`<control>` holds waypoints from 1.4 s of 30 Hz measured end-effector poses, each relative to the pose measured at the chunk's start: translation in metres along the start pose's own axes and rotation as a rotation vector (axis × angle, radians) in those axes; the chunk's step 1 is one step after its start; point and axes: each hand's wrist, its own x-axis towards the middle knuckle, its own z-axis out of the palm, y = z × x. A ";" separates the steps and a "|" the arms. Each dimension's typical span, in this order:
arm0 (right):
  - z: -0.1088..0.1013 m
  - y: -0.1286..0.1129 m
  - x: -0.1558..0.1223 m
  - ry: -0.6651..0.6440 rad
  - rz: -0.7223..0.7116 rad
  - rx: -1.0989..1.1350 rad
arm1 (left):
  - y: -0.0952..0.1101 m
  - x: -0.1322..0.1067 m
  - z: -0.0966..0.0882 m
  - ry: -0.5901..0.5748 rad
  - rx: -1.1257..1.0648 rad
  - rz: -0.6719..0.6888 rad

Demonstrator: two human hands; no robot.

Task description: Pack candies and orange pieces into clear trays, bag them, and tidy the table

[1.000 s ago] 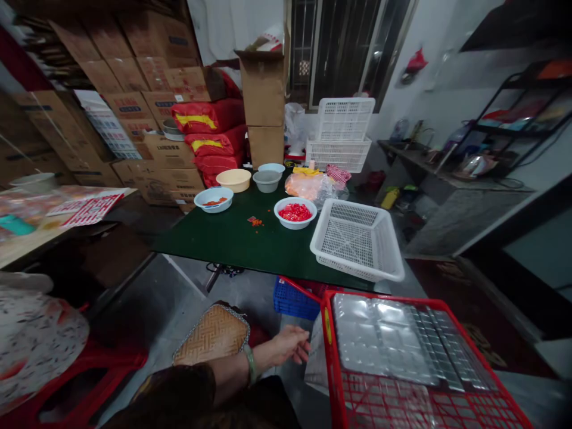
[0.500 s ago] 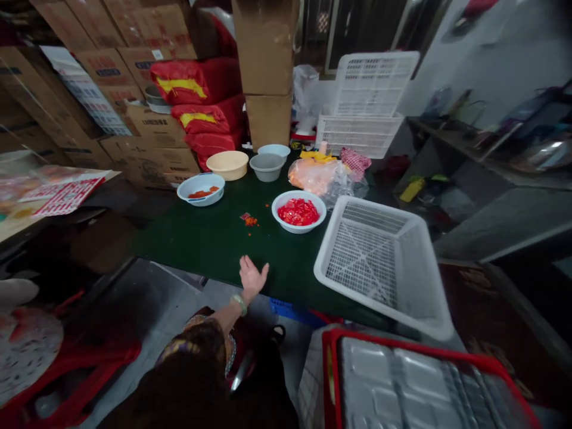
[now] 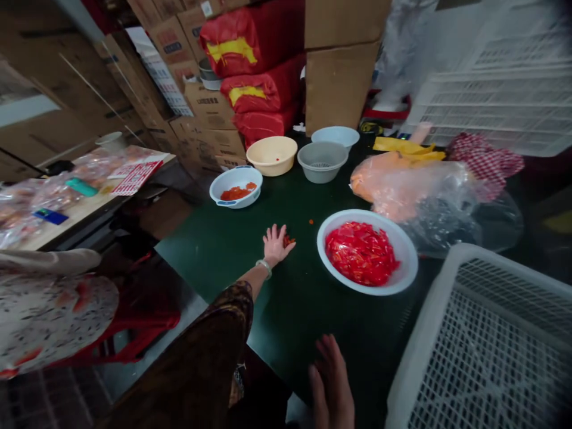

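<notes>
Right hand [image 3: 333, 381] comes up at the bottom edge of my feed, a little blurred, its thumb standing apart from fingers held close together; it is over the near part of the dark green table [image 3: 295, 310], and whether it touches the top I can't tell. Just to its right I have a white mesh basket [image 3: 422, 345], cut off by the frame. Over on my left, a co-worker [image 3: 51, 316] in patterned white is on a red stool [image 3: 138, 336].

Farther in, the left hand [image 3: 274, 245], a pale bracelet [image 3: 267, 266] at its wrist, is stretched over the table palm down, fingers and thumb spread wide. Small orange bits [image 3: 290, 241] lie on the green top right by its thumb, partly hidden by the hand; I can't make out whether they touch. To their right I see a white bowl [image 3: 375, 291] heaped with shiny red packets [image 3: 360, 253], and behind it clear plastic bags [image 3: 429, 190].

Beyond the left hand stands a pale blue bowl [image 3: 236, 173] holding orange pieces [image 3: 236, 192], then a cream basin [image 3: 270, 164] and a grey basin [image 3: 322, 173]. At the back I get red wrapped bundles [image 3: 263, 71], cartons [image 3: 339, 89] and white crates [image 3: 451, 104].
</notes>
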 end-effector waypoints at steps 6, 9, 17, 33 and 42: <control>0.055 0.020 0.066 0.104 -0.286 -0.092 | -0.005 0.002 0.002 -0.005 0.006 0.240; 0.060 0.026 0.076 0.165 -0.325 -0.149 | -0.003 0.000 0.002 0.024 0.028 0.227; 0.073 0.039 0.101 0.157 -0.343 -0.237 | -0.003 0.002 0.001 -0.081 -0.077 0.241; 0.175 -0.047 0.355 0.240 0.020 -0.891 | -0.024 0.033 -0.004 -0.374 -1.053 -0.068; 0.172 -0.066 0.342 0.068 -0.077 -0.798 | -0.062 0.017 -0.037 -0.671 -2.201 -0.835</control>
